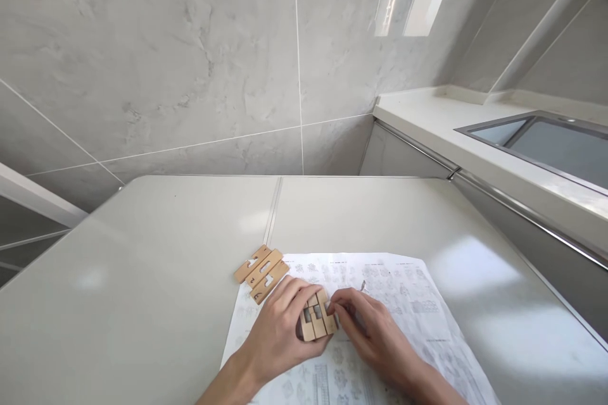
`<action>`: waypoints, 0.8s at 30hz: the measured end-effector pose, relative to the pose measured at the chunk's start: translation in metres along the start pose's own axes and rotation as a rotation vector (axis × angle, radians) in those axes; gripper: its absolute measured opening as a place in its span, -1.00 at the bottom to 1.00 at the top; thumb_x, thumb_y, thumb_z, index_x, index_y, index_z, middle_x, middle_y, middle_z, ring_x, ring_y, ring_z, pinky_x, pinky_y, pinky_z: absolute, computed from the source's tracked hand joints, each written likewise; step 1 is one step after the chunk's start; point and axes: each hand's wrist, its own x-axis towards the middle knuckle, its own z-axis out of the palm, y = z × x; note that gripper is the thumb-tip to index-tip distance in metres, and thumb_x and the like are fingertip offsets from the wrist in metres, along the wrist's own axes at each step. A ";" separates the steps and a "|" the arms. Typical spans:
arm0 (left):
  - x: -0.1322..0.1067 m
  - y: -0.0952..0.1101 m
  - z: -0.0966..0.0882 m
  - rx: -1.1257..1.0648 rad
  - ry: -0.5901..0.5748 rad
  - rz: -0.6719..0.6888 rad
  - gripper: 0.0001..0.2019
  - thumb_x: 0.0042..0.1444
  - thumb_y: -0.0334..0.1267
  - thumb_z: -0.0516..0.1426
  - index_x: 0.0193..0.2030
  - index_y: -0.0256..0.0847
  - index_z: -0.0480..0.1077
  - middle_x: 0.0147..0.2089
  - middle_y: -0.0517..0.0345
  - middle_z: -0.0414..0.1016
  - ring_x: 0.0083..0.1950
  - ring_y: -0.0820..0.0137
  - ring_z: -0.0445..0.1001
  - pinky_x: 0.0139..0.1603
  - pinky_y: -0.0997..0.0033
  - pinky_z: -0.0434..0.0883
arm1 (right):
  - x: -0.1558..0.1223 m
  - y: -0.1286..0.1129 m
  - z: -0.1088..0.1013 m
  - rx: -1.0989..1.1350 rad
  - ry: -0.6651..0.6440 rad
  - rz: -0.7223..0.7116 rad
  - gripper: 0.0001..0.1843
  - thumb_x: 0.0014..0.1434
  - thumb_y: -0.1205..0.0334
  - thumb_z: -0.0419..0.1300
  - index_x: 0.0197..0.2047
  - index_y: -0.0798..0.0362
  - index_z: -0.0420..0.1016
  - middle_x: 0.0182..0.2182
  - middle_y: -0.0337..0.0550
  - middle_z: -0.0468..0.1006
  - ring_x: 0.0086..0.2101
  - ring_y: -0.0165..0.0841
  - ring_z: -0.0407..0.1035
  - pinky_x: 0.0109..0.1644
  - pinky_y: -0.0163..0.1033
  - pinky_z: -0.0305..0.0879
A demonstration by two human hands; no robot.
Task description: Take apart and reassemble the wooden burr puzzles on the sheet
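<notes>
My left hand (280, 326) is curled round a small cluster of notched wooden puzzle bars (317, 318), holding them side by side on a printed instruction sheet (418, 304). My right hand (368, 323) meets the cluster from the right, fingertips pinched against the end of the bars. Three more notched wooden bars (261, 272) lie together at the sheet's upper left corner, just beyond my left fingers.
The sheet lies on a pale table (142, 266) with a seam (273, 212) running down its middle. A grey tiled wall (190, 63) rises behind. To the right runs a white counter (475, 139) holding a sunken metal-rimmed sink (546, 139).
</notes>
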 end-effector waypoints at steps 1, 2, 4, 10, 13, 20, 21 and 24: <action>-0.004 0.000 -0.006 0.030 0.016 0.003 -0.46 0.12 -0.32 0.38 0.24 -0.06 0.44 0.00 0.02 0.60 0.01 0.11 0.59 0.02 0.11 0.59 | 0.000 0.000 0.000 0.017 0.001 0.008 -0.83 0.56 0.24 -0.02 -0.02 -0.07 0.40 -0.24 -0.18 0.64 -0.30 -0.26 0.50 -0.20 -0.16 0.38; -0.009 0.000 -0.012 0.057 0.032 -0.002 -0.46 0.15 -0.28 0.39 0.27 -0.05 0.44 0.02 0.01 0.60 0.04 0.09 0.59 0.04 0.11 0.60 | 0.000 0.001 0.000 0.027 0.000 0.018 -0.84 0.56 0.22 -0.01 -0.02 -0.08 0.39 -0.25 -0.19 0.64 -0.32 -0.27 0.49 -0.24 -0.18 0.36; -0.024 -0.003 -0.028 0.120 0.096 -0.038 -0.45 0.19 -0.21 0.39 0.30 -0.01 0.43 0.04 0.01 0.61 0.07 0.07 0.60 0.04 0.13 0.62 | 0.000 0.002 0.000 0.026 -0.004 0.035 -0.84 0.56 0.20 -0.01 -0.02 -0.09 0.38 -0.27 -0.21 0.64 -0.39 -0.29 0.44 -0.31 -0.20 0.30; -0.077 -0.035 -0.064 0.291 0.364 -0.246 -0.53 0.25 -0.06 0.34 0.27 0.01 0.45 0.09 0.03 0.59 0.03 0.14 0.64 -0.01 0.21 0.64 | -0.001 0.003 0.000 -0.013 -0.026 0.071 -0.84 0.54 0.21 -0.02 -0.03 -0.12 0.38 -0.26 -0.22 0.63 -0.38 -0.27 0.42 -0.33 -0.19 0.24; -0.091 -0.048 -0.068 0.341 0.402 -0.333 -0.53 0.22 0.01 0.35 0.23 0.00 0.48 0.11 0.05 0.60 0.04 0.13 0.63 0.03 0.20 0.63 | -0.002 0.001 0.000 -0.026 -0.037 0.074 -0.83 0.53 0.24 -0.03 -0.04 -0.13 0.38 -0.26 -0.23 0.62 -0.35 -0.26 0.43 -0.32 -0.19 0.24; -0.093 -0.060 -0.061 0.325 0.371 -0.400 -0.52 0.19 0.04 0.35 0.21 -0.02 0.50 0.12 0.06 0.61 0.08 0.11 0.63 0.07 0.16 0.62 | -0.002 0.001 0.001 -0.052 -0.039 0.060 -0.81 0.50 0.30 -0.02 -0.03 -0.11 0.39 -0.26 -0.23 0.63 -0.31 -0.26 0.47 -0.25 -0.18 0.31; -0.093 -0.060 -0.060 0.321 0.366 -0.402 -0.52 0.19 0.03 0.34 0.21 -0.02 0.50 0.11 0.05 0.61 0.08 0.10 0.63 0.08 0.15 0.62 | -0.002 0.001 0.001 -0.057 -0.040 0.055 -0.80 0.49 0.31 -0.02 -0.03 -0.11 0.40 -0.26 -0.23 0.63 -0.31 -0.26 0.48 -0.25 -0.18 0.31; -0.091 -0.060 -0.059 0.301 0.342 -0.423 -0.52 0.20 0.03 0.33 0.22 -0.02 0.50 0.10 0.03 0.60 0.09 0.08 0.62 0.08 0.13 0.62 | -0.002 0.002 0.002 -0.072 -0.044 0.046 -0.80 0.48 0.32 -0.01 -0.04 -0.10 0.40 -0.26 -0.24 0.63 -0.28 -0.25 0.50 -0.24 -0.18 0.30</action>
